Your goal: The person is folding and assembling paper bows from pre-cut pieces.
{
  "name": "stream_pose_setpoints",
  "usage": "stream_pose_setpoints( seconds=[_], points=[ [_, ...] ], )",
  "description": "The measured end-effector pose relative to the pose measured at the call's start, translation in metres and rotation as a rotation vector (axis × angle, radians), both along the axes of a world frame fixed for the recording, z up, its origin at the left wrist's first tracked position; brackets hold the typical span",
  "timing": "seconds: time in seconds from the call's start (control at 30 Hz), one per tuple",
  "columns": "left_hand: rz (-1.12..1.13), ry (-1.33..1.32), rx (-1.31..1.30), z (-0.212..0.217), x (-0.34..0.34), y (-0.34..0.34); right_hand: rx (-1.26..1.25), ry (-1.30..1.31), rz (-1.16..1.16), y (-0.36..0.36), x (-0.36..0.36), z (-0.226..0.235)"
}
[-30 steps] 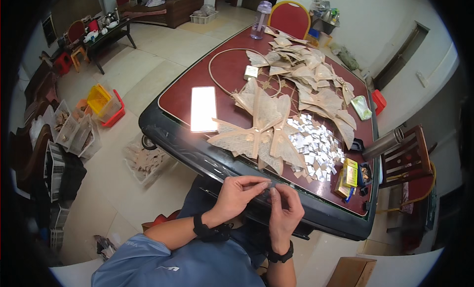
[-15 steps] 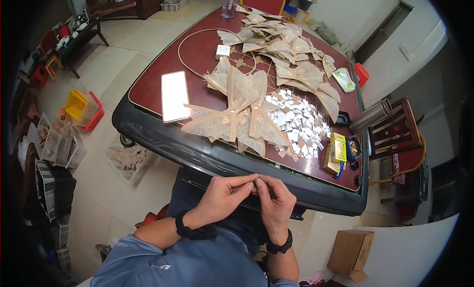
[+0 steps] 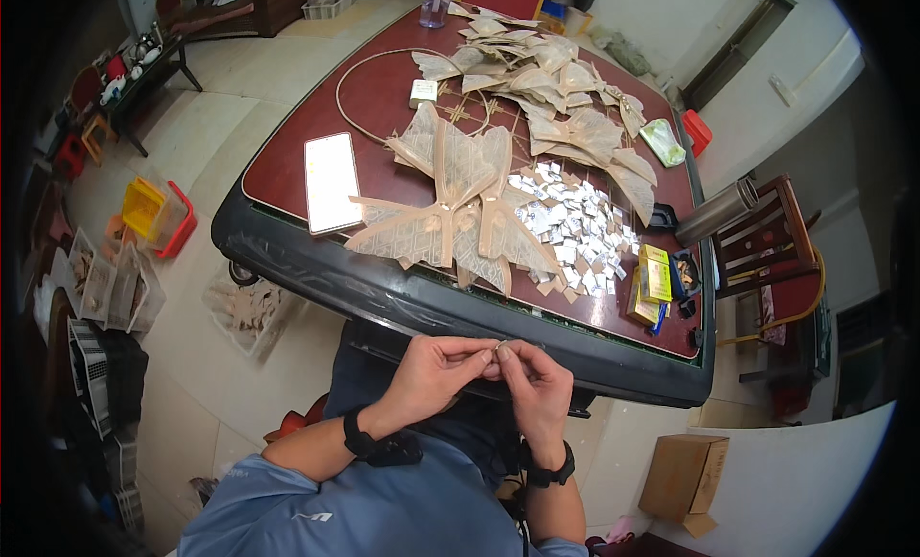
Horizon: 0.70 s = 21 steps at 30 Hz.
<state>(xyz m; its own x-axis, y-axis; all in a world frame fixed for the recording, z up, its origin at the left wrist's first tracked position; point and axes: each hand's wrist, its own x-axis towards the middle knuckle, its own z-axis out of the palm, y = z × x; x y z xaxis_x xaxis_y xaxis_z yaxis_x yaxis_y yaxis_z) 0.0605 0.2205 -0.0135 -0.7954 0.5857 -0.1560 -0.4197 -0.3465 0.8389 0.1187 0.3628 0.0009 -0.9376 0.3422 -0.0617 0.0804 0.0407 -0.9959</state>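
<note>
Just off the table's near edge, my left hand (image 3: 428, 373) and my right hand (image 3: 537, 380) meet at the fingertips. Both are closed in a pinch on something tiny between them, too small to name. Beyond them on the dark red table (image 3: 278, 164) lie beige, lace-like pieces shaped like butterfly wings (image 3: 450, 202), the closest ones overlapping. To their right spreads a heap of small white squares (image 3: 575, 236), mixed with brown ones. A white phone-like slab (image 3: 331, 183) lies left of the wing pieces.
More wing pieces (image 3: 546, 78) cover the table's far side. Yellow boxes (image 3: 654, 279) and a metal cylinder (image 3: 717, 214) sit at the right edge. A thin hoop (image 3: 342, 102) lies behind the slab. Plastic bins (image 3: 120, 279) stand on the floor at left; a cardboard box (image 3: 682, 475) lies right.
The table and what lies on it have shifted slightly up and left in the picture. My hands stay pinched together in nearly the same place.
</note>
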Motion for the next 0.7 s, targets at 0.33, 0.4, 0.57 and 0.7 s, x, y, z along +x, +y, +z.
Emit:
stream_pose_setpoints(
  seconds=[0.33, 0.4, 0.57, 0.7],
  points=[
    [-0.082, -0.100, -0.014, 0.004, -0.011, -0.010, -0.047, 0.017, 0.041, -0.003, 0.007, 0.000],
    [-0.089, -0.149, -0.007, 0.001, -0.011, -0.011, -0.064, 0.012, 0.047, -0.004, 0.007, 0.002],
    [-0.065, -0.065, 0.005, -0.003, -0.009, -0.003, -0.095, 0.018, 0.046, -0.001, 0.010, -0.005],
    [0.049, 0.072, -0.035, -0.003, 0.002, 0.004, -0.138, 0.013, -0.022, -0.008, 0.016, -0.001]
  ],
)
